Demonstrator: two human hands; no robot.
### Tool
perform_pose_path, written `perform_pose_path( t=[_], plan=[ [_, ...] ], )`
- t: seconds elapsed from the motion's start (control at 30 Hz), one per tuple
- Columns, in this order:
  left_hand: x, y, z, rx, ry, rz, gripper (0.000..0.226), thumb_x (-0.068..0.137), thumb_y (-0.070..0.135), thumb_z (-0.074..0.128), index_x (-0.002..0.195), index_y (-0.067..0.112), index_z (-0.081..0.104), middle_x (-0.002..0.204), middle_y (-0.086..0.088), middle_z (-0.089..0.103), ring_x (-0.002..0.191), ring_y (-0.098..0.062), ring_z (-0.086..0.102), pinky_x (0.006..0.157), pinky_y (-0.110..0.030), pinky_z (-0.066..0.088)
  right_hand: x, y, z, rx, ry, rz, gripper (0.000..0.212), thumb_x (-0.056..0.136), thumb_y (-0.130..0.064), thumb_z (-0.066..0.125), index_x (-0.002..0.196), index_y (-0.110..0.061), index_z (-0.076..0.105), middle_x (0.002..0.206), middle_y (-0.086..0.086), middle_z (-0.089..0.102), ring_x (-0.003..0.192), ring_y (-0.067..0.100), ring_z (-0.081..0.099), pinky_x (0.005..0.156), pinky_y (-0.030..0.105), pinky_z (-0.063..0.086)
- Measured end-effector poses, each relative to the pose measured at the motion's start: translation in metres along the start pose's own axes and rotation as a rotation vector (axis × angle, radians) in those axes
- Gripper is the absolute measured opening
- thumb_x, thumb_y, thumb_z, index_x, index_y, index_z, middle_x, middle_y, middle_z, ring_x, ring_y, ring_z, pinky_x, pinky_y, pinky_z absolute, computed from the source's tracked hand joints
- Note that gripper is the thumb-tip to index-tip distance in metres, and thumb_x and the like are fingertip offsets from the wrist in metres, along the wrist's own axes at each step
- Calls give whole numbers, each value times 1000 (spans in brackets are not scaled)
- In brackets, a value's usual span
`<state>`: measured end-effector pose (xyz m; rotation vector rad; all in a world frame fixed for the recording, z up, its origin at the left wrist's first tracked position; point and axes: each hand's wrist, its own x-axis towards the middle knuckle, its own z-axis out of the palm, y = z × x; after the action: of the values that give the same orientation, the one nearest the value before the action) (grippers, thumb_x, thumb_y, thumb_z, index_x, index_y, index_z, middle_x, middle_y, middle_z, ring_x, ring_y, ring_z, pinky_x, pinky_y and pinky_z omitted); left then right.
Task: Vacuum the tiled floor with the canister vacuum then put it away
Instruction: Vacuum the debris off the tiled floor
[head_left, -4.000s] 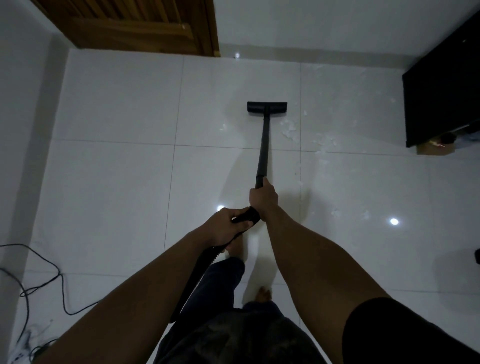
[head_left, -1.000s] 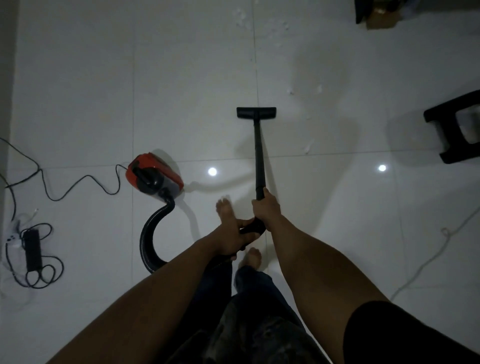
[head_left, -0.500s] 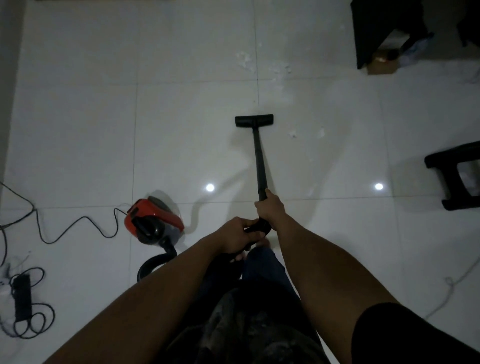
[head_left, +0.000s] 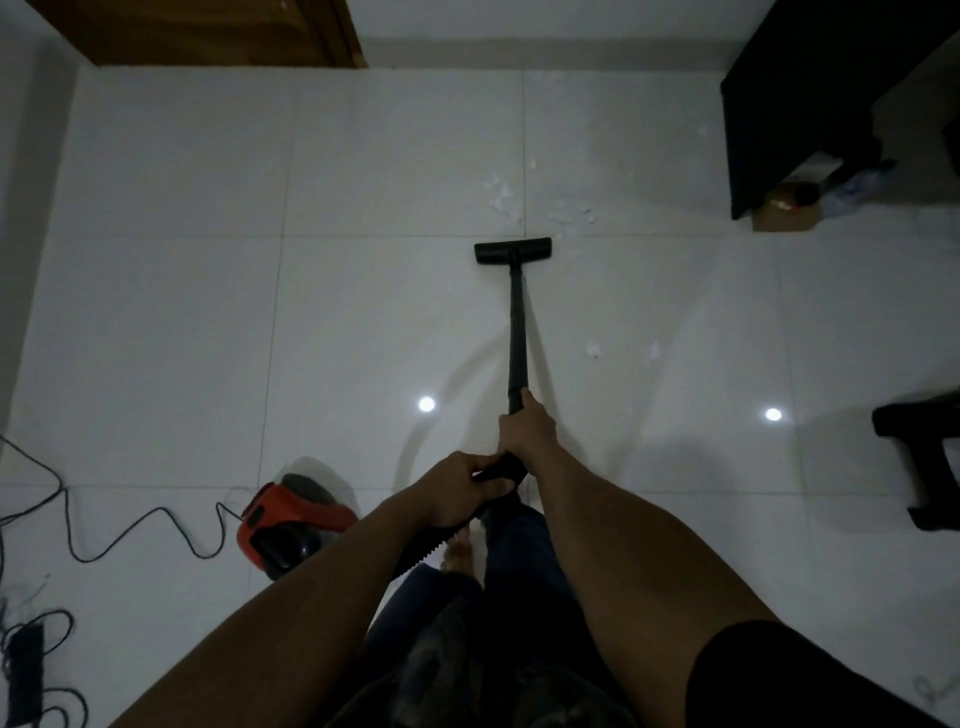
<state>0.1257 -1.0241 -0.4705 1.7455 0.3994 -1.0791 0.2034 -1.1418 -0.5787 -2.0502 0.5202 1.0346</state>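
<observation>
Right hand (head_left: 524, 434) & left hand (head_left: 460, 486) both squeeze the stiff, light-looking wand (head_left: 517, 332); best held near its top end.

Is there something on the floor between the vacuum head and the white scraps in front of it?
Nothing visible. The floor head sits just short of the white scraps, with only bare tile between. Two more scraps lie to the right of the wand, off that path.

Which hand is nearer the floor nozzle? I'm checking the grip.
Right. The right hand grips the wand nearer the floor nozzle; the left hand holds the handle end behind it.
</observation>
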Motion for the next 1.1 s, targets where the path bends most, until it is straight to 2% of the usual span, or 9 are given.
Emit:
perform_pose_path(
  t=[0.1,0.33,0.47,0.5,0.6,0.67,0.77,0.93,1.1],
  plan=[
    [20,24,-18,-46,12,-20,48,100,34,58,145,20,49,76,-3,62,44,-12,54,42,-21,45,23,-28,-16,16,7,3,71,97,-14,47,160,-30,17,144,11,50,96,21,56,72,29,48],
    [53,53,-61,-73,9,-34,40,100,33,58,137,17,54,63,-2,65,45,-19,56,45,-27,50,55,-80,-30,44,37,-2,69,99,-19,48,159,-33,18,142,10,52,107,25,60,85,34,53],
    [74,61,-92,-69,54,-41,62,93,46,63,136,3,52,116,-38,58,82,-44,69,41,-27,51,75,-114,-35,45,27,-15,69,98,-17,48,159,-30,19,144,10,51,108,24,59,79,29,48],
    [78,63,-101,-63,47,-31,58,93,45,64,133,4,55,116,-39,57,81,-40,70,40,-27,51,79,-122,-37,32,20,-15,69,98,-17,48,159,-29,19,144,10,51,108,24,58,76,28,46],
    [83,75,-122,-49,13,-17,22,99,31,61,115,16,62,79,-19,66,44,-12,58,40,-25,48,89,-137,-36,12,12,-3,67,100,-18,49,160,-27,20,145,9,50,103,23,57,69,22,42],
    [85,79,-136,-73,-5,-30,19,99,31,60,112,17,61,74,-16,64,43,-17,55,42,-30,48,95,-150,-33,19,25,5,66,100,-19,49,159,-27,21,143,8,52,92,18,52,60,19,40],
    [91,80,-161,-81,3,-24,27,100,31,59,126,28,53,72,-16,64,46,-23,56,43,-31,49,105,-173,-27,48,59,14,66,100,-19,50,159,-27,22,139,9,54,91,18,52,70,24,43],
    [101,81,-198,-16,-15,-2,44,98,36,59,141,25,52,83,-26,70,48,-25,60,50,-32,52,115,-202,-18,70,86,33,67,99,-19,50,159,-26,22,137,10,56,111,27,59,76,27,46],
    [113,92,-224,-25,-7,47,34,97,35,60,131,33,57,84,-29,71,54,-35,61,61,-47,58,128,-229,-23,77,110,38,65,99,-18,50,158,-24,24,140,9,55,115,26,58,75,25,44]
  ],
)
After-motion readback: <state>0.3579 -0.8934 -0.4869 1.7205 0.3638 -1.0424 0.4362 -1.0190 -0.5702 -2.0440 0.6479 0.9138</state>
